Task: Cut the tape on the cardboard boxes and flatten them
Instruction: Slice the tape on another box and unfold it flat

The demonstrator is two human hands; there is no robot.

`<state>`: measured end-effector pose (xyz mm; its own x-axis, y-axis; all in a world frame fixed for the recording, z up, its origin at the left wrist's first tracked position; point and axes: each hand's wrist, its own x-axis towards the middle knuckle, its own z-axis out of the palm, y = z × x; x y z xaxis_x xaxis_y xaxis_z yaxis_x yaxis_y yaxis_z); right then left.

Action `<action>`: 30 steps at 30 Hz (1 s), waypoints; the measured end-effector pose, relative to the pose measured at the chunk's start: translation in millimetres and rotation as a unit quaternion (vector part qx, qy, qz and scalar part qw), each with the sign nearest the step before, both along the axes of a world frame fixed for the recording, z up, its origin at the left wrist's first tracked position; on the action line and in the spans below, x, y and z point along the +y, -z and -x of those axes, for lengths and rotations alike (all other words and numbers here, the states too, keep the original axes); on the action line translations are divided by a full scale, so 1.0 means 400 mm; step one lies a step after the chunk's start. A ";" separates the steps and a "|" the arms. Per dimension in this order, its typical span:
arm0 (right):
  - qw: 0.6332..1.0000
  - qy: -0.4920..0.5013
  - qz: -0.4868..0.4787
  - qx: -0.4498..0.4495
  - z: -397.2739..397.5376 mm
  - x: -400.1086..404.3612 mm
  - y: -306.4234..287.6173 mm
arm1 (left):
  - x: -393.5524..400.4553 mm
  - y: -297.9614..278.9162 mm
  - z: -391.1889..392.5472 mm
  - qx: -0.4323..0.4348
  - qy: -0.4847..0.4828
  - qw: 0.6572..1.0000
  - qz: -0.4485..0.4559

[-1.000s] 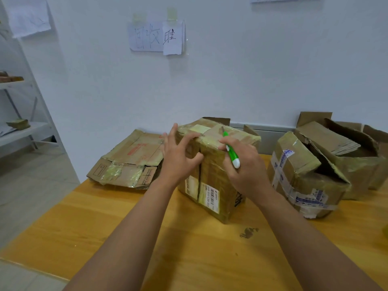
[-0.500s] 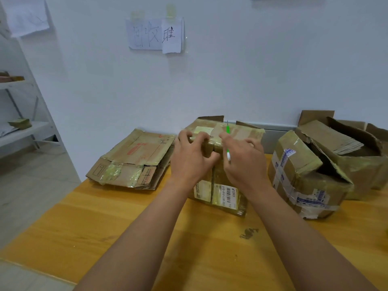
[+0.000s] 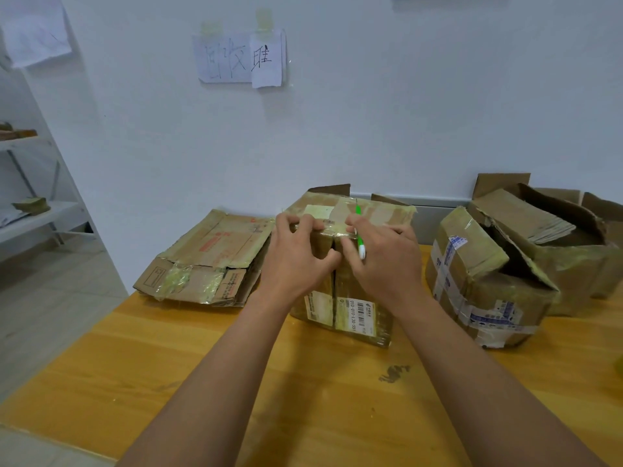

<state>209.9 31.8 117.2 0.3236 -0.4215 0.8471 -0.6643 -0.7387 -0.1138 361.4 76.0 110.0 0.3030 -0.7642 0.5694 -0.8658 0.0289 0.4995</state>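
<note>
Taped cardboard box [image 3: 350, 298] upright at mid-table [image 3: 236, 382], between a flattened box [image 3: 205, 257] on the left and 2 torn-open boxes [image 3: 485, 284] on the right. Left hand [image 3: 296, 261] curled over the box's top near edge, fingers gripping the left side of the seam. Right hand [image 3: 384, 261] gripping the right side, green-and-white cutter [image 3: 360, 230] pinched upright, thin blade above the taped top.

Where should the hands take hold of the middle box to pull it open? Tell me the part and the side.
Grip the middle box at its top front edge, one hand each side of the slit running down its front face. The left hand and right hand come from the near side, fingers hooked over that edge, and pull apart. The right hand also holds the green cutter, so probably keep its blade pointed away.
</note>
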 end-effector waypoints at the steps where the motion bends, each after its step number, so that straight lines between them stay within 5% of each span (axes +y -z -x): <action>1: 1.000 -0.001 -0.002 0.010 0.002 0.002 0.001 | 0.002 0.003 -0.004 0.000 0.001 1.000 0.003; 13: 0.997 -0.024 -0.059 0.043 0.025 -0.005 -0.006 | 0.011 -0.024 -0.016 0.013 0.047 0.996 -0.069; 24: 0.997 -0.032 -0.060 0.027 0.018 -0.002 -0.007 | 0.016 0.015 -0.004 0.010 0.035 0.999 0.010; 30: 0.997 -0.027 -0.069 0.032 0.024 -0.009 -0.008 | 0.025 0.007 -0.018 0.027 0.060 0.997 -0.026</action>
